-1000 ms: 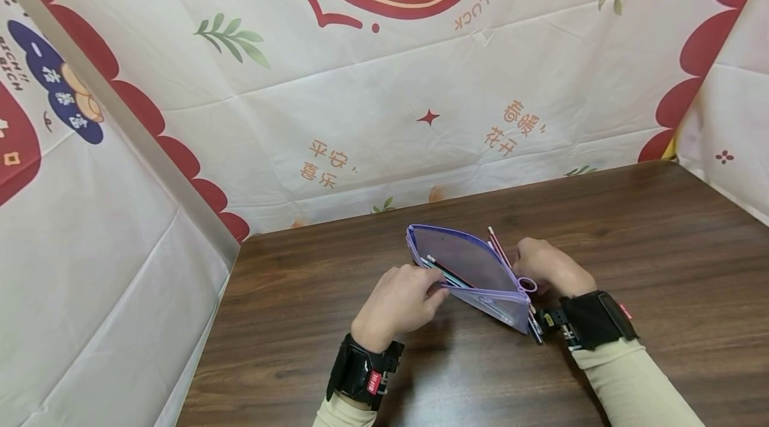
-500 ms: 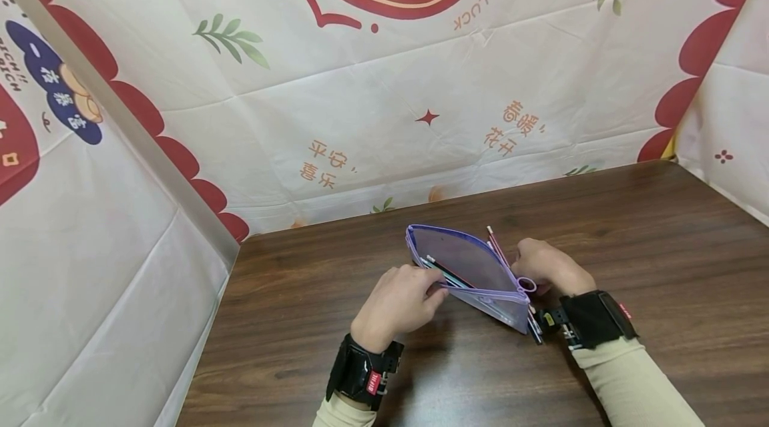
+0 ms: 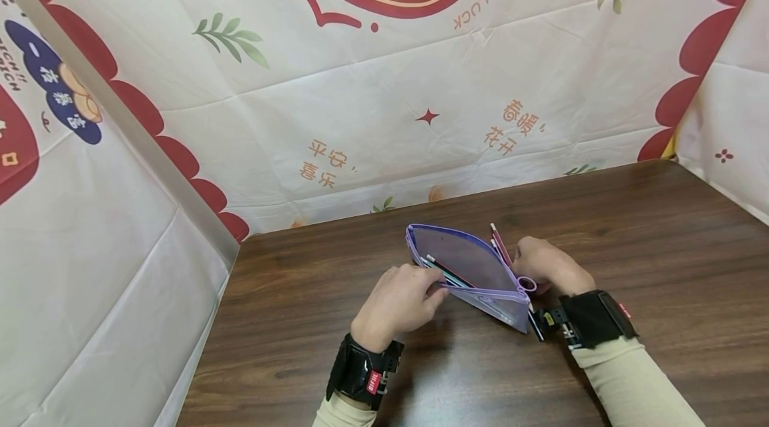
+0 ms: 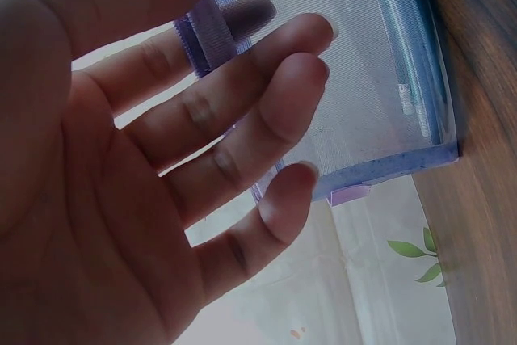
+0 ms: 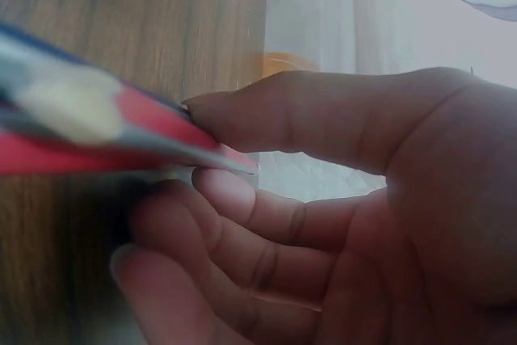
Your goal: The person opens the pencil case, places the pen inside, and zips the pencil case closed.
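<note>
A purple mesh zip pencil case (image 3: 459,248) stands on the table with its mouth spread wide. My left hand (image 3: 396,300) pinches its near zip edge between thumb and index finger; in the left wrist view the other fingers lie spread by the mesh wall. Several pencils (image 4: 414,46) lie along the bottom inside. Beside the case's right end, my right hand (image 3: 548,267) pinches a few pencils (image 5: 153,123), one of them red, between thumb and fingertips. They slant beside the case, their upper ends (image 3: 498,241) showing past its far rim. A purple ring (image 3: 527,284) hangs at the zip's end.
The brown wood-grain table (image 3: 288,320) runs to a white printed cloth (image 3: 384,93) at the back. Another cloth-covered panel (image 3: 120,267) stands at the left. Both wrists carry black straps (image 3: 363,370) with cameras.
The pencils in my right hand have shifted slightly, their upper ends tipping a little up and right and the lower ends drawing closer together. The left hand and pencil case stay put.
</note>
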`<control>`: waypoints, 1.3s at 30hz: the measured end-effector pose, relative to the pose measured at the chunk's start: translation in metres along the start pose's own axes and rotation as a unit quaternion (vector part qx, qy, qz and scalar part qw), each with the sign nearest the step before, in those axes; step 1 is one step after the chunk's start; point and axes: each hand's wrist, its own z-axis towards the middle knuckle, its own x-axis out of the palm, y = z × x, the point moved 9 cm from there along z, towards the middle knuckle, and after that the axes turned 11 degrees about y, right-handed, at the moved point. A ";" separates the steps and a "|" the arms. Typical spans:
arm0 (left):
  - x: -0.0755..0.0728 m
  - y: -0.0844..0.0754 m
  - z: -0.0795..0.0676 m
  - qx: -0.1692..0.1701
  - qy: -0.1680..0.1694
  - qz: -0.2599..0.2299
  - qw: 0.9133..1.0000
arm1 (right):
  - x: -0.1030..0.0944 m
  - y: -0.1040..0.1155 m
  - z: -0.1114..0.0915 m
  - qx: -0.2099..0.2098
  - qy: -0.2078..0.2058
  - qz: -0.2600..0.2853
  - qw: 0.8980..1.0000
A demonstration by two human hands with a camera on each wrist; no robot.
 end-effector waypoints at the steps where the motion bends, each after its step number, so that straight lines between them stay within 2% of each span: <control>1: 0.000 0.000 0.000 0.000 0.000 0.000 1.000 | 0.000 0.000 0.000 0.000 0.000 0.000 1.000; 18: 0.000 -0.001 0.000 0.000 -0.002 0.001 1.000 | -0.002 0.003 -0.003 -0.018 -0.008 0.007 1.000; 26: 0.000 -0.001 0.001 0.000 0.002 0.002 1.000 | -0.004 0.001 -0.002 -0.012 -0.010 0.012 1.000; 33: 0.000 -0.001 0.000 0.000 0.003 0.001 1.000 | -0.004 0.001 -0.003 -0.014 -0.008 -0.003 1.000; 39: 0.000 -0.001 0.000 -0.001 0.002 0.001 1.000 | -0.009 0.002 -0.004 -0.017 -0.024 -0.013 0.999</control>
